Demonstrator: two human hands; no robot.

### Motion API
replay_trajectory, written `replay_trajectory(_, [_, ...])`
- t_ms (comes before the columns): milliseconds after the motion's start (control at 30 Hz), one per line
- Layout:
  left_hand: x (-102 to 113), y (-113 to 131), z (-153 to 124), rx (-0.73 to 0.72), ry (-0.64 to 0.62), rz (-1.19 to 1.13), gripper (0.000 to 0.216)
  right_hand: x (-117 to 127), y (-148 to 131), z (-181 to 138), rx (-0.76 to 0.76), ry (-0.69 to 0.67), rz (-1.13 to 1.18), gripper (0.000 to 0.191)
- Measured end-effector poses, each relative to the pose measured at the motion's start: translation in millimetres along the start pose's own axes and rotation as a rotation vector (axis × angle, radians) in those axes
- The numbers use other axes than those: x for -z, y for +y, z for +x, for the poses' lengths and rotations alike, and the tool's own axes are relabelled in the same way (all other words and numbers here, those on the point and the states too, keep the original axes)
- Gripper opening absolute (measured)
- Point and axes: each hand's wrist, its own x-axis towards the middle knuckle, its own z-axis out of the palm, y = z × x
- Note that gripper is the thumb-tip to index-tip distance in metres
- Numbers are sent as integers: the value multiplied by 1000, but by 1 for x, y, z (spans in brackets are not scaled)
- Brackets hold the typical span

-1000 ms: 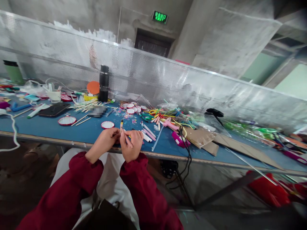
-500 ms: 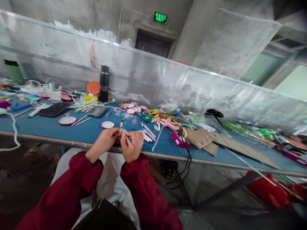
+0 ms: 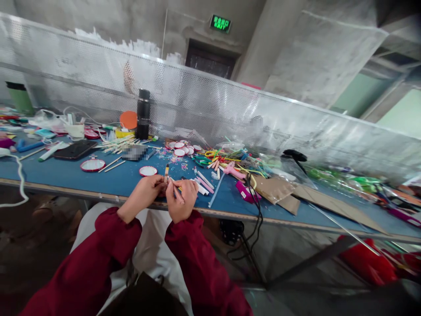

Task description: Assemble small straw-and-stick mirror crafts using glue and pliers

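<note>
The left hand's (image 3: 147, 190) grip looks closed on a small stick (image 3: 166, 170) poking up from it. The right hand (image 3: 181, 197) is close beside it; I can't tell what its grip has. A white disc (image 3: 148, 171) lies on the bench (image 3: 66, 176), just past the left grip. Fine work on the small stick seems in hand; the next move likely needs steadiness.

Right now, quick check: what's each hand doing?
Left hand: closed, holding a small dark-tipped stick.
Right hand: closed, fingertips together beside that stick; what it grips cannot be told.
</note>
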Motion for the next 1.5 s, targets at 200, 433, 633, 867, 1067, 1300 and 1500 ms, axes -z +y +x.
replay_trajectory(200, [0,3,0,-31,-3,11,26,1,-3,3,35,-43,12,16])
replay_trajectory(433, [2,2,0,-15,0,66,24,0,-1,0,-19,11,-38,15])
replay_trajectory(633, [0,6,-2,-3,6,-14,24,1,-2,1,7,-8,18,14])
replay_trajectory(867, [1,3,0,-22,-2,21,24,0,-1,0,-14,-6,-25,15])
replay_trajectory(1067, [1,2,-1,-6,13,-12,23,0,0,1,20,-13,16,15])
replay_trajectory(1300, [-1,0,-1,17,-35,-88,19,0,1,0,-36,46,-29,12])
replay_trajectory(1500, [1,0,-2,-37,-2,-40,21,1,-2,3,1,6,60,15])
